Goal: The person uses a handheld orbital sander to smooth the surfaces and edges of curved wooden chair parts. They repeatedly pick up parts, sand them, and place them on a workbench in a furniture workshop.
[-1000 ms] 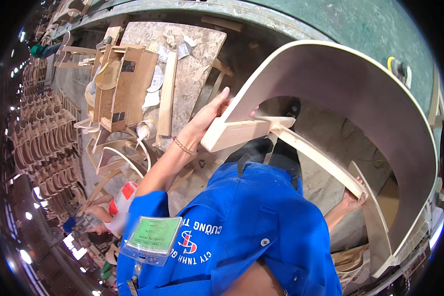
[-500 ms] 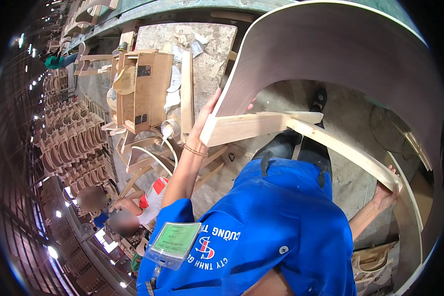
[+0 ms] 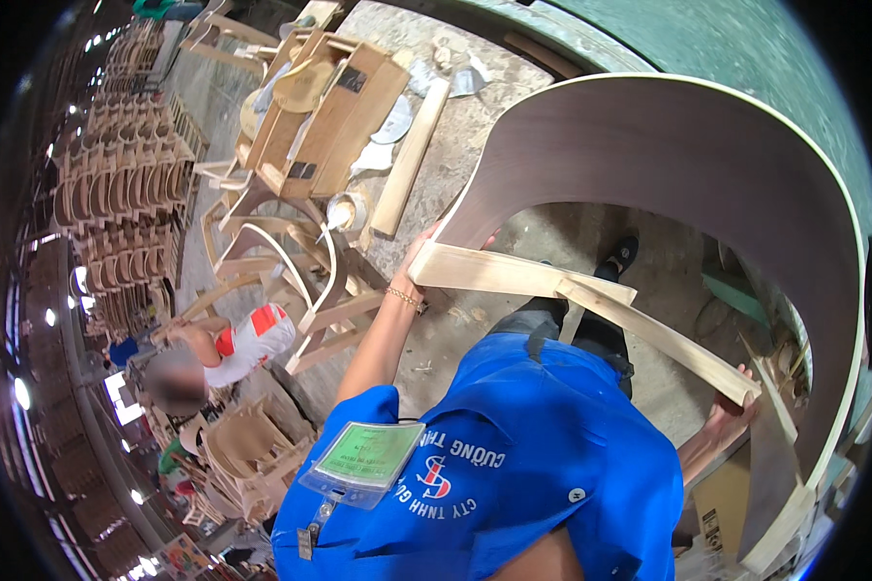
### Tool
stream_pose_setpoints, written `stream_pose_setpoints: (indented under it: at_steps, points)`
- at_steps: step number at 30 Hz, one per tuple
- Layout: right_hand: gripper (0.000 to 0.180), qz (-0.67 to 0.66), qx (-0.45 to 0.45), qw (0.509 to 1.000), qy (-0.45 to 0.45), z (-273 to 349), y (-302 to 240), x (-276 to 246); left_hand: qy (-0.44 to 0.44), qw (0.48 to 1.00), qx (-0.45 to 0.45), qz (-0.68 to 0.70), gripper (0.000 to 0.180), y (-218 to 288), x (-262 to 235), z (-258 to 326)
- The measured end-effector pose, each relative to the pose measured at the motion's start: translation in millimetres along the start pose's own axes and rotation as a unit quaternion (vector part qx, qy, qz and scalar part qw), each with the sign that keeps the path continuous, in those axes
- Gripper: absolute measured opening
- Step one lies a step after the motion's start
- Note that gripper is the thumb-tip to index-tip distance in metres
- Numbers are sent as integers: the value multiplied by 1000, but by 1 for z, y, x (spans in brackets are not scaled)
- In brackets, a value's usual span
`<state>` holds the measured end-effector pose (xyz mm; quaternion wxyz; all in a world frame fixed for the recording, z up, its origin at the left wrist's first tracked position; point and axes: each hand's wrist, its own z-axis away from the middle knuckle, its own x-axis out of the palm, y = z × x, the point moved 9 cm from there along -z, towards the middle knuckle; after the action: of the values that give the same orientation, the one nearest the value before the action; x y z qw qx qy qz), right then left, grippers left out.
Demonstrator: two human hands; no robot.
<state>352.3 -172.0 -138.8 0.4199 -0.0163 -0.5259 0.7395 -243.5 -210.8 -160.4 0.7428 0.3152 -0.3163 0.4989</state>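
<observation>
A chair frame (image 3: pixel 673 145) with a wide, curved, brownish back panel and pale edges is held up in front of me. Two pale wooden bars, a left rail (image 3: pixel 499 271) and a right rail (image 3: pixel 664 334), meet in its middle. My left hand (image 3: pixel 418 259) is closed round the frame's left end, where the panel joins the rail; fingertips show behind the panel. At the outer end of the right rail, my right hand (image 3: pixel 729 418) grips the wood from below, fingers partly hidden.
Left of the frame, a worn board (image 3: pixel 378 39) bears a wooden box (image 3: pixel 334 116), a loose wooden bar (image 3: pixel 410 160) and scraps. Chair parts (image 3: pixel 291 261) stand near a person (image 3: pixel 252 344) in white and red. A green surface (image 3: pixel 746 48) runs behind; stacked chairs (image 3: pixel 121 184) fill the far left.
My view has turned, so the box and board sit farther right in the picture. The chair frame has tilted and its top sits lower; both hands keep their hold.
</observation>
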Motion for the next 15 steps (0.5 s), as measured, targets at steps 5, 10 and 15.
stream_pose_setpoints:
  at_steps: [5,10,15]
  points:
    - [73,35,13,999,-23,17,-7,10,-16,999,-6,45,56,-8,-12,10]
    - [77,37,8,999,-10,52,-12,21,-14,996,-27,83,58,-13,-30,12]
    - [78,62,-3,998,-10,81,-10,34,-4,1000,-16,18,59,-4,-54,15]
